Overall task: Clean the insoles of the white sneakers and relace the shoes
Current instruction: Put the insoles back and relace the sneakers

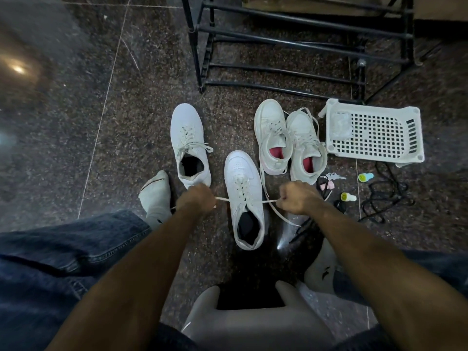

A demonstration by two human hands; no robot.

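I am sitting over a dark speckled stone floor (76, 102), with a black metal rack (291, 46) standing at the far side. Starting at the left, my socked foot (155, 196) is resting on the floor beside my denim-covered knee (63, 254). Just past it a white sneaker (188, 145) is standing laced, toe pointing away from me. My left hand (196, 200) is curling tight around one end of a white lace (253, 202) and my right hand (296, 197) is gripping the other end, the two fists well apart and the lace running straight between them across the top eyelets. That lace is belonging to the second white sneaker (244, 196), which is sitting upright between my hands, directly in front of me. Further right a second pair of pale sneakers with pink insoles (291, 140) is lying side by side, touching. Beyond them a white plastic basket (374, 133) is resting on the floor, with two small yellow-capped bottles (366, 177) and a tangle of black cord (385, 198) nearby.
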